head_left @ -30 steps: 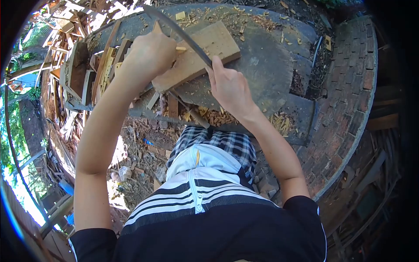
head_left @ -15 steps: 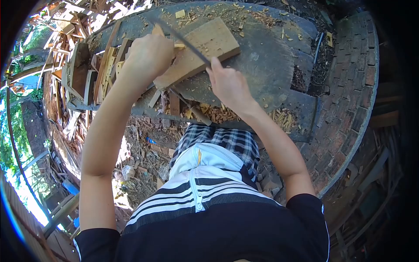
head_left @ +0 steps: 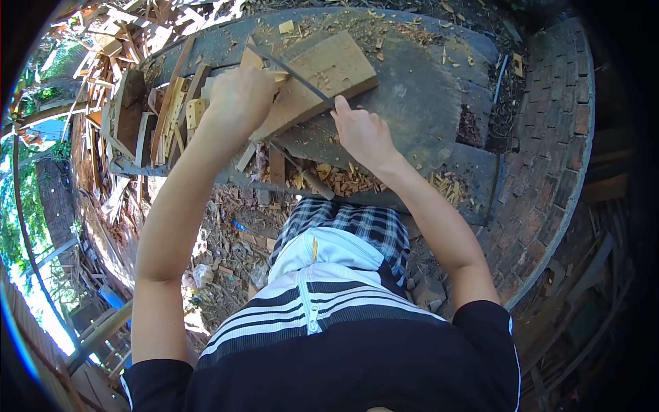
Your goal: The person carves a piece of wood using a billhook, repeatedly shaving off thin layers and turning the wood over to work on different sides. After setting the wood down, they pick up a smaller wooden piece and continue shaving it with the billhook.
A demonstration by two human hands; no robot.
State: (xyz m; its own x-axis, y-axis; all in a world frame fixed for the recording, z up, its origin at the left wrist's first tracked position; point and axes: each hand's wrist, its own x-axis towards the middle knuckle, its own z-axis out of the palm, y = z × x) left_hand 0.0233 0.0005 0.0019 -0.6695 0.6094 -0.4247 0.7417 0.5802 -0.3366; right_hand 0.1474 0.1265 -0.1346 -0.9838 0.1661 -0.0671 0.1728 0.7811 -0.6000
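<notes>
My right hand (head_left: 364, 134) is closed around the near end of a long thin dark tool (head_left: 292, 72), which slants up to the left over a thick wooden block (head_left: 336, 65). At the block's left side my left hand (head_left: 241, 96) is closed on a small light wooden piece (head_left: 252, 56), whose pointed end shows above the knuckles. The tool passes just beside that piece; whether they touch I cannot tell. The block lies at an angle on the dark workbench (head_left: 419, 96).
Wooden strips (head_left: 165, 113) and a piece with holes (head_left: 195, 113) stand at the bench's left. A wooden-handled tool (head_left: 316, 182) and shavings (head_left: 350, 180) lie along the near edge. A brick wall (head_left: 549, 137) curves along the right.
The dark tool's far end has come down and to the right, nearer the wooden piece. My left hand has moved slightly down, and my right hand slightly too.
</notes>
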